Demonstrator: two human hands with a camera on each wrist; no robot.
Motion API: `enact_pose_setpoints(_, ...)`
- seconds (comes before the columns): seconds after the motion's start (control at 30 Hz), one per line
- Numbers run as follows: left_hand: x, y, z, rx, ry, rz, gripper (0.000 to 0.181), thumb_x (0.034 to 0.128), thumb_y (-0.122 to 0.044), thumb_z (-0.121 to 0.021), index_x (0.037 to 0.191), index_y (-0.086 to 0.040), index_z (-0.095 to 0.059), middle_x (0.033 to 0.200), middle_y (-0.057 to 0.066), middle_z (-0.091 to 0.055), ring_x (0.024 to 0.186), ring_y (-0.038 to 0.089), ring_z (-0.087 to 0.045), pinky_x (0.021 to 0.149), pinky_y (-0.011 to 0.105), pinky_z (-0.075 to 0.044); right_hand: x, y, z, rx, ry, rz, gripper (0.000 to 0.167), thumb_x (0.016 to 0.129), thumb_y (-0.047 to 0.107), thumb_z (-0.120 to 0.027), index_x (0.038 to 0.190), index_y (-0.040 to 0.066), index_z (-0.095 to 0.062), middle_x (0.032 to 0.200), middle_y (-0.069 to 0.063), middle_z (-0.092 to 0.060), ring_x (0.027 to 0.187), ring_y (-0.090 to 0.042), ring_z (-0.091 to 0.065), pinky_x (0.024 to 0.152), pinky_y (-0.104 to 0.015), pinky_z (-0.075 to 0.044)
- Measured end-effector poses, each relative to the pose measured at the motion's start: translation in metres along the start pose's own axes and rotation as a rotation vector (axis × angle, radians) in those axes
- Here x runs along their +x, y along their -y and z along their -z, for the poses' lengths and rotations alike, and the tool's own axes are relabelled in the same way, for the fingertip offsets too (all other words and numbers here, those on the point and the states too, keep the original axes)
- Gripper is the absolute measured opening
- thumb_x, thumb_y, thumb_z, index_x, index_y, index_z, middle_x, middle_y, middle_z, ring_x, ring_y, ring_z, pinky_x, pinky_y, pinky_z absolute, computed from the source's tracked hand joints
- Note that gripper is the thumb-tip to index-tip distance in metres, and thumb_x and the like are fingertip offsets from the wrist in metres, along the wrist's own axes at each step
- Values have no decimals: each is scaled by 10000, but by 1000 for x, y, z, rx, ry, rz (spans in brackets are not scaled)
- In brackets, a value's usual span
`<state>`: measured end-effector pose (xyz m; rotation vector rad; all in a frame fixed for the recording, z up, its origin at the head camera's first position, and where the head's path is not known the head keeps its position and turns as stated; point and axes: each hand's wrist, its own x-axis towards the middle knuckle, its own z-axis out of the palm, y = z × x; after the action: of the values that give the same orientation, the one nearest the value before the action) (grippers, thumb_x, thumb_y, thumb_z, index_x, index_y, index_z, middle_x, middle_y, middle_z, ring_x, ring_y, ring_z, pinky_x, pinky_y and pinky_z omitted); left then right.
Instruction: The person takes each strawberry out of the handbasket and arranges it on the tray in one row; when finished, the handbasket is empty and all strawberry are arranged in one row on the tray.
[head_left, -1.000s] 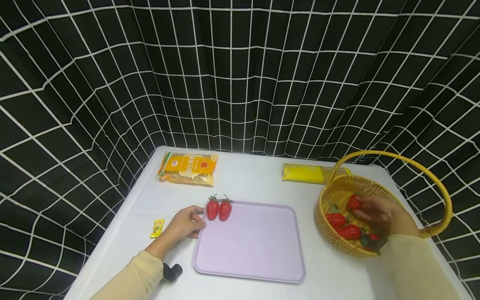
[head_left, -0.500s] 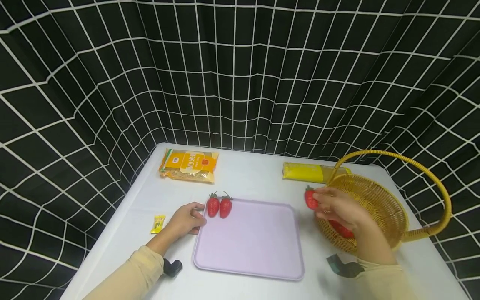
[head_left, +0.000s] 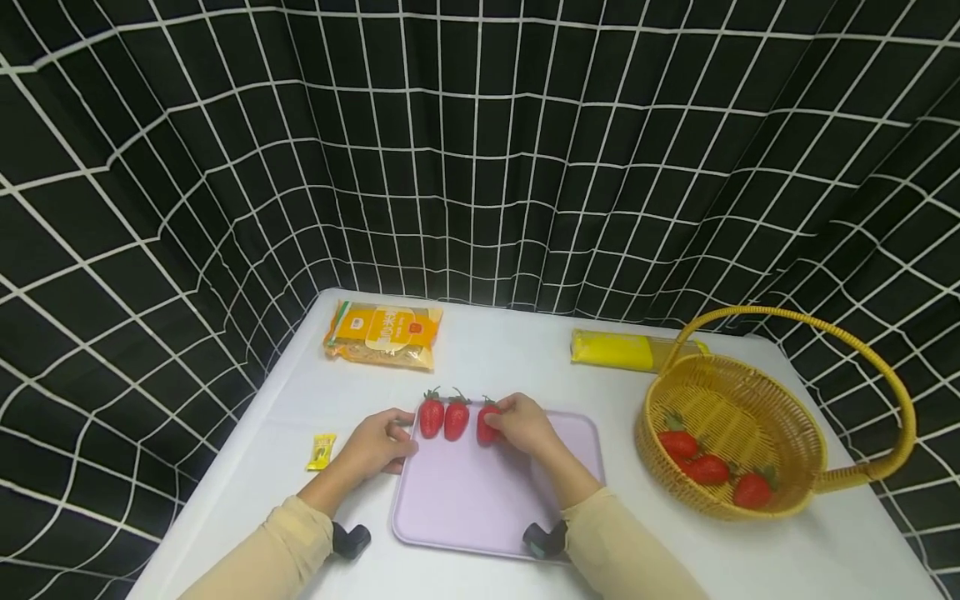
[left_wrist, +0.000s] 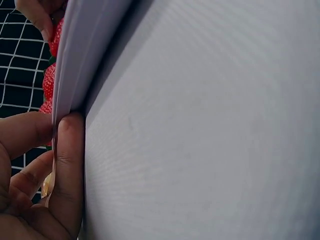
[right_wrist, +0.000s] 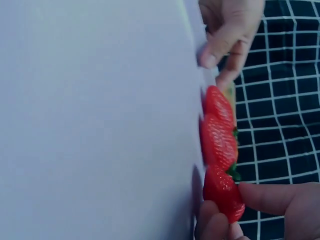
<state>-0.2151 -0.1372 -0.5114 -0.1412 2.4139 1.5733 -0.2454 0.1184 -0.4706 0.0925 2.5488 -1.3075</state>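
A lilac tray (head_left: 472, 500) lies on the white table. At its left rim my left hand (head_left: 375, 443) pinches the edge; the left wrist view shows the thumb (left_wrist: 27, 132) on one side and a finger (left_wrist: 69, 165) beneath. Two red strawberries with green leaves, a left one (head_left: 431, 417) and a right one (head_left: 455, 420), lie side by side in the tray's far left corner. Just right of them my right hand (head_left: 531, 429) holds a third strawberry (head_left: 487, 423) between thumb and fingers, at the tray's far side. Whether it touches the tray I cannot tell.
A yellow wicker basket (head_left: 816, 454) with a tall handle stands at the right, several strawberries (head_left: 708, 470) inside. An orange food packet (head_left: 386, 335) lies back left, a long yellow packet (head_left: 615, 350) back right. A small yellow sachet (head_left: 322, 452) lies beside my left forearm.
My right hand has taken a strawberry out of the basket and carried it left to the tray's far side. My left hand has stayed on the tray's left edge.
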Motion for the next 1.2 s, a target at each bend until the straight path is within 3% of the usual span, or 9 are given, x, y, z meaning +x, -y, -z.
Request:
enact_pose_setpoints(0.23, 4, -9, 3, 19, -8, -5, 511, 796, -21, -752, 1280, -56, -591, 905, 92, -610, 664, 206, -637, 556, 325, -612, 5, 4, -9, -37, -97, 54, 299, 859, 162, -718, 1073, -24, -623, 927, -108, -635, 809, -232, -597, 671, -330, -562)
enact_pose_setpoints(0.47, 5, -12, 5, 1, 4, 3, 507, 790, -10, -751, 1271, -53, -597, 916, 111, -612, 675, 222, -644, 562, 335, -614, 5, 2, -5, -45, -79, 66, 380, 879, 227, -712, 1155, -24, -633, 877, -79, -646, 746, -196, -614, 614, -297, -567)
enact_pose_setpoints(0.6, 5, -10, 4, 7, 7, 9, 509, 792, -15, -750, 1275, -59, -595, 918, 100, -616, 680, 214, -643, 565, 331, -615, -2, 3, 10, -23, -77, 46, 489, 897, 307, -693, 1254, -8, -579, 888, -83, -665, 689, -213, -644, 592, -299, -569)
enact_pose_setpoints(0.7, 5, -7, 3, 14, 9, 13, 513, 792, -26, -752, 1279, -62, -594, 919, 95, -615, 678, 213, -641, 566, 329, -614, -14, 5, 35, -49, -86, 70, 495, 912, 346, -674, 1277, 26, -574, 964, -102, -677, 730, -256, -668, 657, -344, -582)
enact_pose_setpoints(0.87, 1, -2, 1, 13, 19, 18, 514, 795, -17, -751, 1281, -49, -588, 916, 99, -609, 672, 214, -640, 561, 330, -613, -39, 1, 92, -201, -86, 245, 432, 939, 361, -648, 1253, 66, -621, 1114, -119, -674, 975, -283, -643, 832, -438, -564)
enact_pose_setpoints(0.97, 0, 0, 0, 10, 19, 21, 509, 800, -18, -749, 1283, -55, -589, 920, 101, -609, 679, 210, -641, 566, 327, -614, -53, -7, 134, -191, -15, 326, 452, 947, 383, -638, 1286, 86, -606, 1189, -105, -660, 1097, -304, -607, 915, -496, -534)
enact_pose_setpoints(1.1, 0, 0, 0, 14, 13, 25, 516, 805, -39, -751, 1293, -68, -589, 933, 103, -612, 687, 214, -647, 573, 323, -615, -68, -20, 191, -141, 89, 333, 483, 964, 394, -609, 1354, 114, -552, 1305, -75, -605, 1202, -297, -554, 988, -487, -494)
enact_pose_setpoints(1.2, 0, 0, 0, 20, 10, 34, 524, 804, -52, -755, 1300, -77, -588, 939, 102, -614, 689, 215, -650, 575, 322, -615, -75, -37, 224, -161, 92, 304, 509, 982, 405, -572, 1397, 115, -513, 1357, -85, -564, 1239, -305, -514, 1023, -529, -451)
